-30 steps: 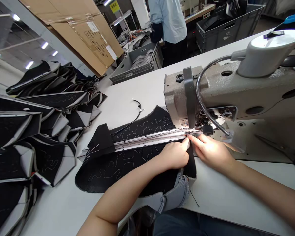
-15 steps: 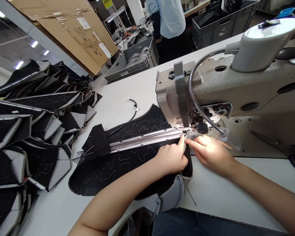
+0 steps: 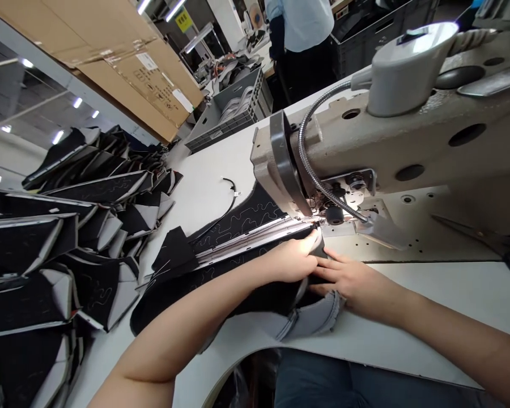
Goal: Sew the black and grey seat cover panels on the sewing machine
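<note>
1. Dropping away from the stitching point since half a second ago, the right hand [image 3: 359, 283] now lies at the near corner of the black stitched piece [image 3: 249, 215]; its fingers are spread and nearly straight by the grey padded edge [image 3: 318, 315], with no clear grip.
2. Work in hand appears to be guiding the piece's pale strips [image 3: 246, 241] under the sewing machine [image 3: 391, 141]; the next move seems to call for flat layers, fingertips clear.
3. Left hand [image 3: 295, 259] bends palm-down over the piece, fingers partly curled, forearm across it; whether it pinches cloth, I cannot tell.
</note>
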Available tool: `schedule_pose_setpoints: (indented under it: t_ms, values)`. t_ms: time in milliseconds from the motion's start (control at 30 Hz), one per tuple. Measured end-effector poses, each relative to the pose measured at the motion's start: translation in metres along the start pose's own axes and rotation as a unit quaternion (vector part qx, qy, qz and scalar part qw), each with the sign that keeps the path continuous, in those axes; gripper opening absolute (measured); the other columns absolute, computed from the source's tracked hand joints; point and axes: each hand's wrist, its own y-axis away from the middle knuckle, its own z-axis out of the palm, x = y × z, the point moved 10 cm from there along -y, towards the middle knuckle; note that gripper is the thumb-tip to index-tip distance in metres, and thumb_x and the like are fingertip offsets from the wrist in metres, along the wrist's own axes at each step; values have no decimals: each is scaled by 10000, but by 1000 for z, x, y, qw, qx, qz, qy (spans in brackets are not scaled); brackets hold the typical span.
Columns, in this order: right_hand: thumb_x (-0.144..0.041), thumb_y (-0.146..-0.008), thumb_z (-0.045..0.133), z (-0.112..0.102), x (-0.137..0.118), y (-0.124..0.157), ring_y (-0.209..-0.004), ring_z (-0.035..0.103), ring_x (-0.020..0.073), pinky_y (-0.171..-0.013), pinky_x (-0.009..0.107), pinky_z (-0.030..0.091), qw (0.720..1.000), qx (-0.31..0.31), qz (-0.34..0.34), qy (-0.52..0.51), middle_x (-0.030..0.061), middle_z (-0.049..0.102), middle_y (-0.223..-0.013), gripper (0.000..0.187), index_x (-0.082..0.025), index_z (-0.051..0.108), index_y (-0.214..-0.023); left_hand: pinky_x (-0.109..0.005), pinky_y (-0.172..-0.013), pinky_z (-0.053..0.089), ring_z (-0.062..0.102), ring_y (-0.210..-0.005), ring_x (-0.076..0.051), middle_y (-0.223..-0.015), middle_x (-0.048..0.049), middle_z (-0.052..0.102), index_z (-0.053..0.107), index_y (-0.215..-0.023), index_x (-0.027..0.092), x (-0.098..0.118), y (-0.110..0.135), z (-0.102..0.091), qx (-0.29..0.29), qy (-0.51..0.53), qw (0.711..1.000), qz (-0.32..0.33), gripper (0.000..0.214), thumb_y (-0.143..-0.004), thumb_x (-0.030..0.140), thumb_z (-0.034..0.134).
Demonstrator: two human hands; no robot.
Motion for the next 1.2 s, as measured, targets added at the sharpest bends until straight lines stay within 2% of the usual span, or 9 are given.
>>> schedule_pose_setpoints:
  t_ms: [167,233,300,367,467,633,967,1100,1200]
  values:
    - [-286,-802,675,-25,-15,6,-1276,419,251,-1117,491,256,992,-37,6,-119,-6,593,-1235,386,-330,620,-1182,-339,-640,493,668,-835,-308,-984,-92,697,-10,-1499,229,5,17,12,-45,-104,993,-20,881,-763,346,460]
    - [-366,-780,706,-16,-32,13,-1246,455,259,-1112,476,274,995,-59,-18,-83,7,604,-1227,464,-304,596,-1226,-329,-630,486,672,-802,-298,-949,-84,701,15,-1498,259,5,24,12,-49,-133,990,-14,863,-759,315,459]
    - [-395,-788,684,3,-49,17,-1221,477,277,-1105,463,287,998,-49,-42,10,79,587,-1257,516,-199,583,-1254,-317,-648,483,673,-812,-279,-953,-75,701,55,-1494,294,3,27,10,-41,-135,990,-13,807,-774,259,418]
    - [-425,-808,643,23,-60,17,-1201,488,312,-1069,466,333,994,-12,-43,99,165,544,-1292,570,-92,565,-1264,-312,-669,481,668,-849,-274,-975,-77,698,103,-1492,289,1,27,10,-41,-124,991,-14,774,-777,227,392]
    - [-363,-845,570,42,-66,12,-1201,478,343,-1019,488,369,985,42,-21,163,186,507,-1324,540,-75,531,-1300,-294,-675,475,660,-881,-268,-998,-76,696,164,-1487,266,-1,24,12,-50,-100,994,-16,757,-764,196,376]
    - [-235,-859,507,35,-53,8,-1203,480,321,-1012,448,371,984,67,-4,167,167,524,-1311,457,-107,542,-1296,-255,-633,458,661,-850,-239,-995,-40,698,175,-1484,310,-1,18,9,-58,-64,996,-23,759,-760,179,363]
    - [-148,-832,515,13,-24,-11,-1077,554,287,-960,424,421,977,42,-5,210,151,621,-1147,425,-91,573,-1249,-268,-719,483,651,-944,-229,-1149,-32,655,131,-1485,351,-5,1,-1,-18,-56,998,-32,721,-809,221,348]
    - [-296,-884,524,7,-23,-7,-1178,488,287,-1045,435,354,979,84,29,185,129,582,-1242,421,-85,572,-1244,-332,-676,492,664,-849,-291,-969,-72,702,47,-1498,270,-3,7,3,-58,-154,985,-42,840,-758,243,442]
    - [-456,-874,548,12,-25,-9,-1216,450,313,-1049,462,354,975,86,33,203,144,541,-1300,554,-53,561,-1254,-322,-664,485,667,-825,-279,-952,-70,701,79,-1494,283,-2,5,-1,-53,-158,986,-28,792,-774,214,402]
